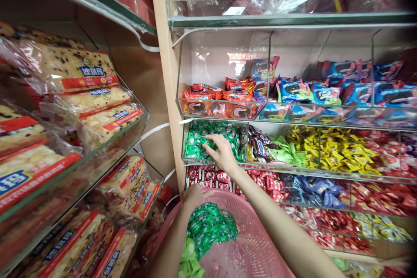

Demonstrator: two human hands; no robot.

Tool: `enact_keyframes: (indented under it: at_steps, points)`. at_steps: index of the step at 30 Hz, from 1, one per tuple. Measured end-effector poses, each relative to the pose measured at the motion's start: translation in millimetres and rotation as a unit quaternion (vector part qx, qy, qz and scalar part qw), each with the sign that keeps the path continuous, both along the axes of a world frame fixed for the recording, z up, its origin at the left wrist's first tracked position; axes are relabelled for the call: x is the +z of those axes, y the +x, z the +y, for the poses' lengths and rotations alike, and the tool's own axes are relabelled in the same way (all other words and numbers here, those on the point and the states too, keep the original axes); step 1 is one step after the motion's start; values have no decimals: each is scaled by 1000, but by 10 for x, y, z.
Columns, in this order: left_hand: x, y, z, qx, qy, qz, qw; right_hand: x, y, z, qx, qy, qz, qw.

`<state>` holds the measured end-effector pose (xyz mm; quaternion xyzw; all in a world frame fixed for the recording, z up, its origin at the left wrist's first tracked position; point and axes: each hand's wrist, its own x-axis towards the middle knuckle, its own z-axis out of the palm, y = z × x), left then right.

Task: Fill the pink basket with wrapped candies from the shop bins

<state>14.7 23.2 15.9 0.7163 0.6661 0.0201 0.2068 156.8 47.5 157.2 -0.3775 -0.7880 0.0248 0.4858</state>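
My right hand (222, 152) reaches over the bin of green-wrapped candies (194, 139). Its thumb and forefinger are apart, and nothing shows between them. My left hand (195, 196) grips the far rim of a pink plastic basket (257, 243), which sits below the shelves between my forearms. Inside the basket lies a heap of green-wrapped candies (213, 228), with light-green packets (190, 260) nearer to me. My left forearm covers part of the basket's left side.
Glass fronts edge the shelves. Right of the green bin are dark Snickers packets (260, 143) and yellow-wrapped candies (329, 150). Above stand orange packets (206, 100) and blue packets (295, 91). Bagged pastries (81, 69) fill shelves at left, beside a wooden upright (164, 65).
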Motion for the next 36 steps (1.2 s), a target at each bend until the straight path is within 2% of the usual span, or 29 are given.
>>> enact_keyframes:
  at_steps: [3, 5, 9, 13, 15, 17, 24, 29, 36]
  points:
    - [-19, 6, 2, -15, 26, -2, 1000, -57, 91, -337, 21, 24, 17, 999]
    - [-33, 10, 0, -18, 28, -5, 999, -193, 184, -564, 42, 9, -16, 999]
    - [-39, 14, -11, -17, 18, -6, 1000, -671, 396, -873, 72, -89, -143, 983]
    - [-34, 9, -19, -23, 32, -3, 999, -1220, 558, -988, 78, -188, -243, 948]
    - [-32, 7, -20, -26, 36, -3, 999, -1422, 595, -1017, 87, -212, -267, 936]
    - [-27, 6, -22, -21, 34, 1, 999, -1541, 601, -1043, 89, -225, -280, 929]
    - [-14, 6, -26, -23, 30, 10, 999, -1581, 496, -1056, 74, -220, -356, 905]
    - [-40, 6, -17, -20, 37, 15, 999, -1658, 450, -1028, 51, -211, -359, 908]
    - [-33, 12, -9, -21, 34, 17, 999, -1732, 454, -1041, 45, -226, -381, 896]
